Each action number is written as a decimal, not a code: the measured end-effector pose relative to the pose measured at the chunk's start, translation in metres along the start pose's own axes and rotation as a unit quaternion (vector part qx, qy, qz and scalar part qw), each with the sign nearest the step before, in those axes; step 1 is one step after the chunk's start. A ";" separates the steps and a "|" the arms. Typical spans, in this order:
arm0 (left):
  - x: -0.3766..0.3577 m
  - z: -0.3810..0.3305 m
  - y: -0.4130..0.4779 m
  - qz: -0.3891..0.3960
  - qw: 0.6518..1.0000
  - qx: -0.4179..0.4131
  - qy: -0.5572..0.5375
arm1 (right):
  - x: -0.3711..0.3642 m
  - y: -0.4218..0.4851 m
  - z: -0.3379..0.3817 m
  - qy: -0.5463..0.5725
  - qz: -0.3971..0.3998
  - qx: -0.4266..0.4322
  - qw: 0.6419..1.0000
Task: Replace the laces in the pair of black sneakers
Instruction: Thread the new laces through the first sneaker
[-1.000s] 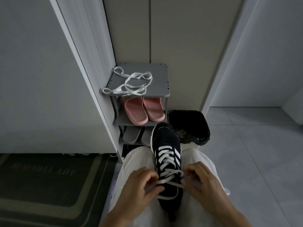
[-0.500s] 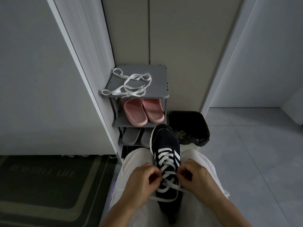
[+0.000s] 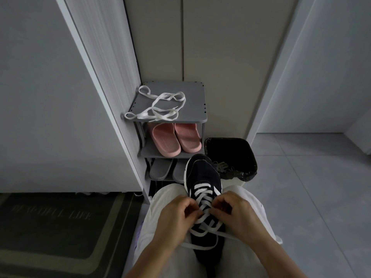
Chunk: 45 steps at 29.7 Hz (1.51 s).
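**Lace Position Relative to the Hands**

The black sneaker (image 3: 202, 173) lies on the person's lap, long axis pointing away from the body, toe toward the shoe rack (image 3: 192, 117). The left hand (image 3: 176, 219) and right hand (image 3: 234, 215) flank the tongue, equally near. Their fingers (image 3: 193, 210) are curled, pinching the white lace (image 3: 200, 191) mid-way up. Slack ends trail toward the heel.

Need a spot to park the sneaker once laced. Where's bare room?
Rack top: right half bare, loose white lace on its left half. Floor tiles right of the bin: bare. Doormat, far left: bare. Crowded: lower shelves hold pink slippers and grey slippers; lap taken by the sneaker, left hand and right hand pinching the threaded lace.
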State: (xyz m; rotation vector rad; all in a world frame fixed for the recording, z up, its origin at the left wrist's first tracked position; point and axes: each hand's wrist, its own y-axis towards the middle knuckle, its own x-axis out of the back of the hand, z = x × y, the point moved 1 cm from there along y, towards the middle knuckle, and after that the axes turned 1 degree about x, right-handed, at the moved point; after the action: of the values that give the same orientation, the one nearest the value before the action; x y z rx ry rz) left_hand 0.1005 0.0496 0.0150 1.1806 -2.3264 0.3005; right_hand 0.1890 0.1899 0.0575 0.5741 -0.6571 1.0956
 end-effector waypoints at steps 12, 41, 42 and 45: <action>0.005 0.001 0.004 -0.063 0.997 -0.033 0.003 | 0.001 0.005 0.001 -0.052 -0.021 -0.025 0.998; 0.010 -0.001 0.026 -0.038 0.999 -0.013 0.019 | -0.010 0.018 -0.008 -0.027 -0.057 0.011 0.998; 0.011 0.001 0.025 -0.039 0.999 -0.011 0.009 | -0.010 0.017 -0.008 -0.020 -0.056 0.008 0.998; 0.013 0.009 0.016 -0.044 0.999 -0.008 -0.031 | -0.005 0.012 -0.010 0.015 -0.065 -0.016 0.998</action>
State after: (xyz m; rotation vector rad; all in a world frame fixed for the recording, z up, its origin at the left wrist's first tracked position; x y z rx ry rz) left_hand 0.0780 0.0466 0.0145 1.2984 -2.3171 0.2170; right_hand 0.1781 0.1982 0.0480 0.5642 -0.6029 0.9694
